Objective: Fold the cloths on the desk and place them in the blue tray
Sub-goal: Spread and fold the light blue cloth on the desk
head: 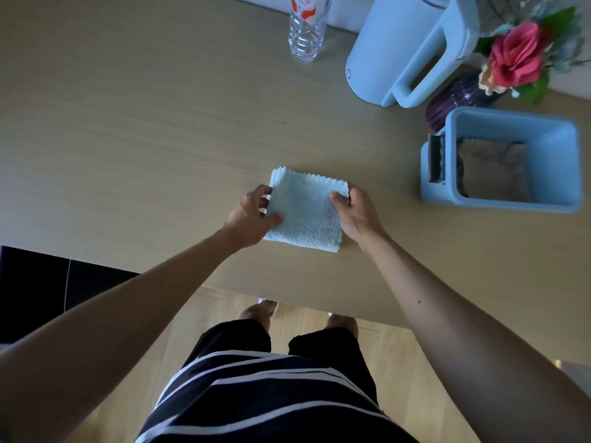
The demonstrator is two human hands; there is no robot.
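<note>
A light blue cloth (305, 212), folded into a small square, lies flat on the wooden desk (160, 139) in front of me. My left hand (252, 217) pinches its left edge, thumb on top. My right hand (356, 212) grips the right edge near the far corner. The blue tray (563, 167) stands to the right, apart from the cloth. Inside it lies a folded grey-brown cloth (494, 169).
At the back of the desk stand a clear plastic bottle (307, 30), a pale blue kettle (406, 49) and a purple vase (457, 97) with a pink flower (515, 55). The desk's near edge runs just below my hands, with floor beneath.
</note>
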